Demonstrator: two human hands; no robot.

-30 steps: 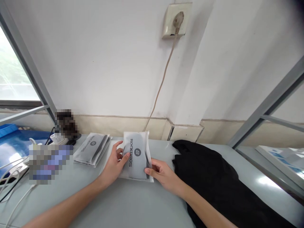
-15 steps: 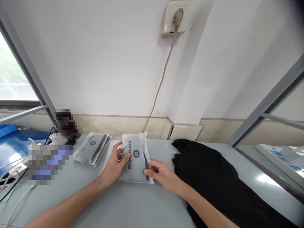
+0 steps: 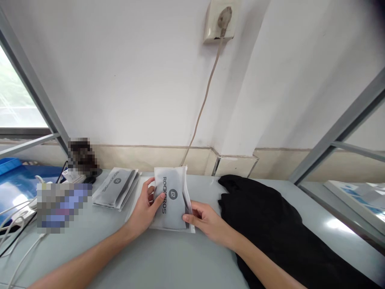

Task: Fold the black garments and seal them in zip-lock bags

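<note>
A frosted plastic zip bag (image 3: 174, 208) printed "ROCKBROS", with something grey inside, is between my hands over the table. My left hand (image 3: 148, 204) grips its left side, thumb on the front and fingers curled at the edge. At the lower right edge, my right hand (image 3: 203, 218) pinches the bag, its thumb in front and its fingers partly hidden behind. The bag's right side gapes a little. To the left lie similar ROCKBROS bags (image 3: 112, 188), stacked on the table. Black fabric (image 3: 264, 216) is spread to the right, beside my right forearm.
The grey table (image 3: 180, 261) runs up to a tiled wall. Power strips and white cables (image 3: 21, 220) lie at the left, near a blurred patch. A cord hangs from a wall socket (image 3: 222, 20). Metal frame bars (image 3: 345, 124) rise at both sides.
Hardly anything differs. Both hands keep the same hold on the bag, and the view has shifted very slightly.
</note>
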